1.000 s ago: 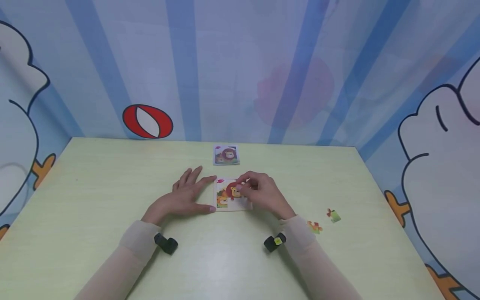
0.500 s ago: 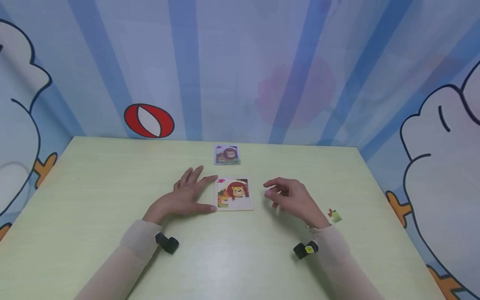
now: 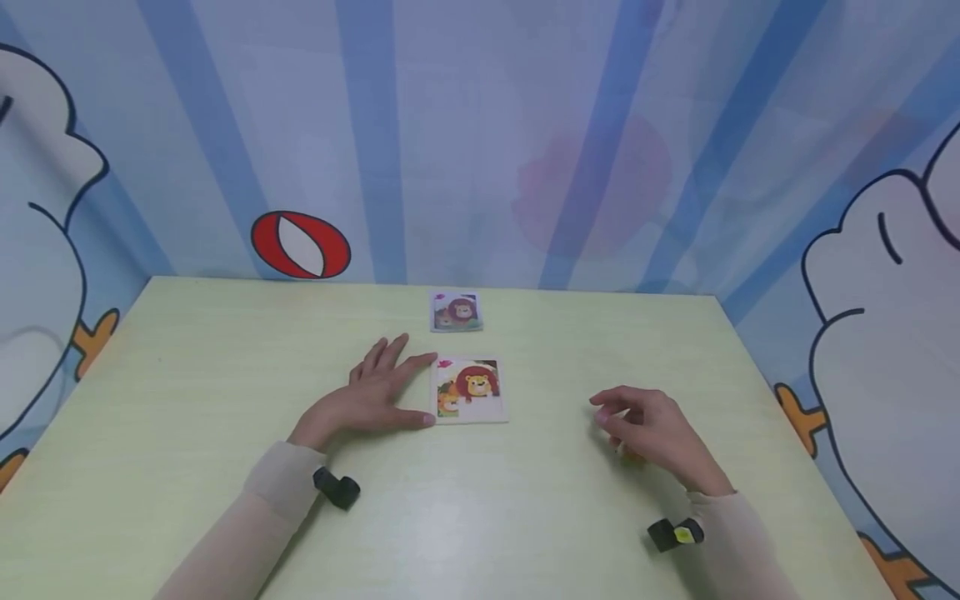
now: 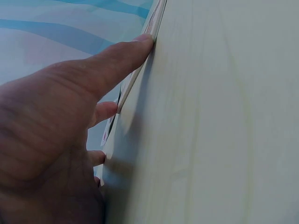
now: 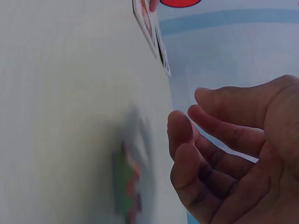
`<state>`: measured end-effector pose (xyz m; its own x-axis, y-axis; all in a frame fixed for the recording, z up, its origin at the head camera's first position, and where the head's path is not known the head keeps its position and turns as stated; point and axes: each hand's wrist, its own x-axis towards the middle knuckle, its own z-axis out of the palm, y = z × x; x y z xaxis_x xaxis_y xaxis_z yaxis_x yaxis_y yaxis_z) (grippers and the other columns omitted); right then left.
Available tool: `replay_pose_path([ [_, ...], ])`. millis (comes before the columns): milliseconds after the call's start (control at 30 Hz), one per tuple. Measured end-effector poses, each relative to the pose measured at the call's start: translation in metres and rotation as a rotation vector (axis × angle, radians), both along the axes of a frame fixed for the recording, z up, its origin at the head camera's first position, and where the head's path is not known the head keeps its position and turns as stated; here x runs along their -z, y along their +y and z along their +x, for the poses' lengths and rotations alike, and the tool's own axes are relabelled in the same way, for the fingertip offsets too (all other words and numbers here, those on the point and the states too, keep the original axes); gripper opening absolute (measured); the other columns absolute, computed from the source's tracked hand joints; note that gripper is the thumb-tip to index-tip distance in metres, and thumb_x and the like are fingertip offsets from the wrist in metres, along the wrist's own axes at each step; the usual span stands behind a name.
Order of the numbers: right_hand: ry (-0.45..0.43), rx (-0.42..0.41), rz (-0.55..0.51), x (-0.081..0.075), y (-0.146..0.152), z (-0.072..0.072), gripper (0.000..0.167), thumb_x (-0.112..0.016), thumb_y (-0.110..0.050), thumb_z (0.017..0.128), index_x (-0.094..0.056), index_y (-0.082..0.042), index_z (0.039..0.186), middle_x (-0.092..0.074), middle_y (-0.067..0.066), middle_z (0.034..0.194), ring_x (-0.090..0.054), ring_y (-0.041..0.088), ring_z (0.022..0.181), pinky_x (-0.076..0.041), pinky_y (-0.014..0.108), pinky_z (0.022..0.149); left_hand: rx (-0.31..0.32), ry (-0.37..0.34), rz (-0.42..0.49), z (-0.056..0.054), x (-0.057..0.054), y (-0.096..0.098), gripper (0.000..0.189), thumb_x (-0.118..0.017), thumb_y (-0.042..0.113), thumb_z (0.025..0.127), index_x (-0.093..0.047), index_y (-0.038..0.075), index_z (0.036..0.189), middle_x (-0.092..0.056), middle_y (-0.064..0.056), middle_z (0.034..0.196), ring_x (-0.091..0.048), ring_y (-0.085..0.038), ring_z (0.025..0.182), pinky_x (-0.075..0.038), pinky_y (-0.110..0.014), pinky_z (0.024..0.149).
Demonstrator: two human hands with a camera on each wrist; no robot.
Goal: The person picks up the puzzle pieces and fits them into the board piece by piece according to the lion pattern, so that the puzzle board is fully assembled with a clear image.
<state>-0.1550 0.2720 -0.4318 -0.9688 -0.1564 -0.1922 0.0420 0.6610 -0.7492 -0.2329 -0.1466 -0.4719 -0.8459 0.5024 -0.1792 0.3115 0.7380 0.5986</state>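
Observation:
A square lion jigsaw puzzle [image 3: 483, 411] lies flat at the table's middle, its upper and left parts filled and a white strip bare along its lower right. My left hand [image 3: 367, 404] is spread beside it, index finger and thumb touching its left edge near the two corners. In the left wrist view the thumb [image 4: 126, 56] presses at the puzzle's edge. My right hand [image 3: 656, 433] hovers over the table to the right, fingers loosely bent with nothing between them. Beneath it, in the right wrist view, a blurred green and orange jigsaw piece [image 5: 125, 182] lies on the table.
Behind the puzzle, near the table's far edge, lies a matching lion picture card [image 3: 456, 312]. The pale table [image 3: 420, 525] meets a blue striped cloth backdrop [image 3: 465, 167] at the back. Dark cameras sit on both wrists.
My right hand has left the puzzle and travelled right and nearer, over the loose pieces, now covering them in the head view. A filled upper-right corner shows on the puzzle. The left hand keeps its place.

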Motion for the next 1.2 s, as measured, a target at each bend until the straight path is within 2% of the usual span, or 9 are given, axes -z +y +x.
replay_pose_path([
  [167,-0.014,0.031,0.045,0.006,0.021,0.016,0.033,-0.074,-0.027,0.103,-0.074,-0.010,0.131,-0.078,0.008,0.109,-0.070,0.018,0.081,-0.057,0.030,0.068,0.001,-0.002,-0.010,0.001,0.001,0.000,0.098,-0.080,0.056,0.090,-0.030,0.031,0.171,0.001,-0.015,0.183,0.009,-0.049,0.167,-0.006,-0.081,0.128],
  [433,-0.040,0.113,0.196,0.019,0.039,0.032,0.034,-0.081,-0.023,0.096,-0.076,-0.010,0.127,-0.075,0.002,0.100,-0.065,0.015,0.086,-0.051,0.025,0.072,-0.006,-0.004,-0.006,0.000,0.002,0.001,0.098,-0.079,0.057,0.090,-0.030,0.032,0.170,0.001,-0.015,0.183,0.009,-0.049,0.167,-0.005,-0.081,0.128],
  [567,-0.052,0.129,0.196,0.021,0.042,0.036,0.038,-0.082,-0.024,0.095,-0.074,-0.008,0.129,-0.070,0.003,0.094,-0.061,0.017,0.084,-0.048,0.025,0.073,-0.008,-0.001,-0.006,0.000,0.004,0.001,0.098,-0.080,0.057,0.090,-0.030,0.032,0.170,0.001,-0.014,0.183,0.009,-0.048,0.167,-0.005,-0.081,0.128],
  [733,-0.040,0.107,0.177,0.023,0.042,0.039,0.032,-0.082,-0.020,0.096,-0.074,-0.007,0.125,-0.064,0.003,0.090,-0.059,0.016,0.082,-0.046,0.025,0.070,-0.019,0.002,0.000,-0.004,0.013,0.000,0.098,-0.081,0.055,0.089,-0.031,0.034,0.170,0.001,-0.012,0.184,0.011,-0.046,0.168,-0.005,-0.079,0.129],
  [867,-0.025,0.096,0.184,0.023,0.041,0.039,0.027,-0.081,-0.017,0.096,-0.074,-0.008,0.121,-0.062,0.003,0.089,-0.057,0.016,0.081,-0.045,0.025,0.068,-0.017,0.005,0.001,-0.005,0.015,0.000,0.098,-0.081,0.055,0.088,-0.031,0.034,0.170,0.002,-0.011,0.184,0.011,-0.046,0.168,-0.005,-0.080,0.129],
  [1033,0.010,0.080,0.184,0.022,0.039,0.036,0.024,-0.083,-0.015,0.094,-0.071,-0.012,0.114,-0.062,0.003,0.088,-0.057,0.017,0.082,-0.045,0.027,0.070,-0.003,0.009,-0.018,-0.001,0.006,-0.001,0.097,-0.079,0.056,0.090,-0.030,0.032,0.170,0.001,-0.015,0.183,0.009,-0.049,0.167,-0.006,-0.081,0.128],
  [1200,0.019,0.091,0.185,0.019,0.036,0.031,0.015,-0.082,-0.019,0.095,-0.073,-0.016,0.107,-0.073,0.003,0.103,-0.061,0.018,0.088,-0.049,0.028,0.074,-0.002,0.004,-0.014,0.001,0.003,0.000,0.097,-0.080,0.054,0.091,-0.030,0.031,0.171,0.001,-0.015,0.183,0.008,-0.049,0.167,-0.006,-0.080,0.129],
])
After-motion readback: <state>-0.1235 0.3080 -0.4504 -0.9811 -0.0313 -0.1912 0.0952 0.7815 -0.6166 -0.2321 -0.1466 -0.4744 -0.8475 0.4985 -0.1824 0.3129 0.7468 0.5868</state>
